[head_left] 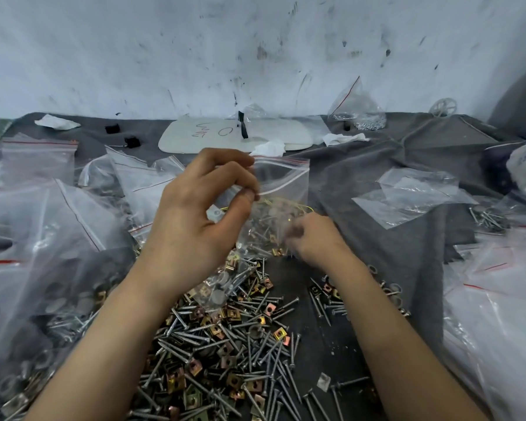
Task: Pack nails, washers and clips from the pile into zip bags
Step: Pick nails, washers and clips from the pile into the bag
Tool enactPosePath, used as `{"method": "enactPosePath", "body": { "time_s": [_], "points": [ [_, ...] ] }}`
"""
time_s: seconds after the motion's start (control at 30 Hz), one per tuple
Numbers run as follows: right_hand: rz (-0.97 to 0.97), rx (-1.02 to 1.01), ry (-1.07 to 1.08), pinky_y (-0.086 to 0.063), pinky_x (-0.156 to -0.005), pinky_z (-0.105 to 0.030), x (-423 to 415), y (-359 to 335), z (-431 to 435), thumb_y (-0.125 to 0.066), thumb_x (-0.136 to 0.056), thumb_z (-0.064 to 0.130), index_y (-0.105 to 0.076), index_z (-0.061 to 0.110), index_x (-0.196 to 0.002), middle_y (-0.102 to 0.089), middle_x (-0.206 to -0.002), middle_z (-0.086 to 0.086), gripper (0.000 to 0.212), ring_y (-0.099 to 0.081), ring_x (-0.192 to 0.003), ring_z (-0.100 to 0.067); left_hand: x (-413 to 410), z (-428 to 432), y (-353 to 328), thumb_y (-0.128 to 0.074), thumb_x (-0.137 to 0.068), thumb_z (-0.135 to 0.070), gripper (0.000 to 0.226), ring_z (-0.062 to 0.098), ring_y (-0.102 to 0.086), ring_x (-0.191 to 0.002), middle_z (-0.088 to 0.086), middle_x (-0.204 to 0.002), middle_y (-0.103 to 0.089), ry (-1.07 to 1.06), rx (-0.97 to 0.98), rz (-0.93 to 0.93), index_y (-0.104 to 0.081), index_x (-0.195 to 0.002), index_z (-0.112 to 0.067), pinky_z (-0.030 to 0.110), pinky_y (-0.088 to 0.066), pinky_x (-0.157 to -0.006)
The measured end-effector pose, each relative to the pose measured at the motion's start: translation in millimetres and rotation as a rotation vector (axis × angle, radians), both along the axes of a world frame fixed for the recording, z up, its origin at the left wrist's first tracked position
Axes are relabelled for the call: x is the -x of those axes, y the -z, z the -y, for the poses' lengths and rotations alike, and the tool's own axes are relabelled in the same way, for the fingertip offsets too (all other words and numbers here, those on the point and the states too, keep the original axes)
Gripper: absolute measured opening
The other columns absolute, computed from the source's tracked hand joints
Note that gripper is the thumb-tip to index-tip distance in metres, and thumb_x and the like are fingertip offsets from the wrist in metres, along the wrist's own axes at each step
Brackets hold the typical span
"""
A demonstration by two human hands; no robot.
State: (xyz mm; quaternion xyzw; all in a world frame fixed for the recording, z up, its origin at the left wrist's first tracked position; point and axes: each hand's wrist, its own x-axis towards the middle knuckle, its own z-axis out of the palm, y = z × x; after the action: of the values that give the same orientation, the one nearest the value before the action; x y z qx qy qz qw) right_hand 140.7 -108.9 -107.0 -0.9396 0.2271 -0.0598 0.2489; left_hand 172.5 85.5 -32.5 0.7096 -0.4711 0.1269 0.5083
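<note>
My left hand [201,208] holds a clear zip bag [281,183] up by its left top edge, pinched between thumb and fingers. The bag holds nails, clips and a yellow wire loop. My right hand [315,238] is low beside the bag's bottom right, blurred, fingers curled; what it holds cannot be made out. Below both arms lies the pile of nails [225,344] mixed with brass-coloured clips and washers on the dark cloth.
Filled zip bags [52,253] crowd the left side, and more bags [498,314] lie on the right. Empty bags [407,196] rest on the grey cloth at right. A white board [234,135] and tissue scraps sit by the back wall.
</note>
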Motion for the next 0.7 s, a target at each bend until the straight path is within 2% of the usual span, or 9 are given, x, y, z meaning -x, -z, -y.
{"method": "enactPosePath", "body": {
  "time_s": [0.17, 0.33, 0.5, 0.63, 0.7],
  "points": [
    [0.029, 0.195, 0.015, -0.046, -0.079, -0.031, -5.7, 6.4, -6.8, -0.058, -0.088, 0.021, -0.073, 0.017, -0.092, -0.066, -0.107, -0.009, 0.016, -0.058, -0.103, -0.032, -1.3, -1.1, -0.1, -0.052, -0.089, -0.023, 0.020, 0.016, -0.057, -0.119, 0.001, -0.115, -0.058, 0.004, -0.002, -0.015, -0.066, -0.086, -0.010, 0.051, -0.047, -0.099],
    [0.002, 0.132, 0.017, -0.049, -0.084, -0.033, -5.1, 7.0, -4.4, -0.058, -0.088, 0.025, -0.073, 0.020, -0.093, -0.065, -0.108, -0.006, 0.016, -0.056, -0.105, -0.030, -2.9, -1.6, 0.0, -0.050, -0.088, -0.025, 0.023, 0.018, -0.059, -0.118, 0.003, -0.115, -0.059, 0.007, 0.008, 0.000, -0.066, -0.086, -0.009, 0.051, -0.048, -0.097],
    [0.006, 0.162, 0.016, -0.049, -0.084, -0.033, -4.6, 7.7, -5.6, -0.057, -0.090, 0.027, -0.072, 0.020, -0.097, -0.063, -0.112, -0.007, 0.019, -0.056, -0.106, -0.029, -2.2, -1.9, -0.5, -0.050, -0.089, -0.025, 0.024, 0.018, -0.060, -0.116, 0.001, -0.114, -0.059, 0.001, 0.005, 0.012, -0.066, -0.086, -0.008, 0.050, -0.048, -0.096],
    [-0.038, 0.201, -0.002, -0.042, -0.091, -0.034, -5.8, 8.1, -3.5, -0.054, -0.092, 0.027, -0.066, 0.014, -0.105, -0.057, -0.118, -0.011, 0.022, -0.051, -0.111, -0.031, -1.6, -1.6, -0.8, -0.050, -0.089, -0.025, 0.024, 0.017, -0.060, -0.116, 0.000, -0.114, -0.059, -0.002, 0.003, 0.019, -0.066, -0.086, -0.007, 0.050, -0.048, -0.096],
    [-0.065, 0.166, -0.002, -0.042, -0.091, -0.034, -5.0, 6.8, -1.2, -0.056, -0.091, 0.029, -0.066, 0.013, -0.102, -0.053, -0.119, -0.011, 0.022, -0.050, -0.111, -0.033, -1.5, -1.6, -0.7, -0.050, -0.089, -0.025, 0.024, 0.017, -0.060, -0.116, -0.002, -0.114, -0.059, 0.004, 0.000, 0.010, -0.066, -0.086, -0.008, 0.049, -0.048, -0.097]
  ]
}}
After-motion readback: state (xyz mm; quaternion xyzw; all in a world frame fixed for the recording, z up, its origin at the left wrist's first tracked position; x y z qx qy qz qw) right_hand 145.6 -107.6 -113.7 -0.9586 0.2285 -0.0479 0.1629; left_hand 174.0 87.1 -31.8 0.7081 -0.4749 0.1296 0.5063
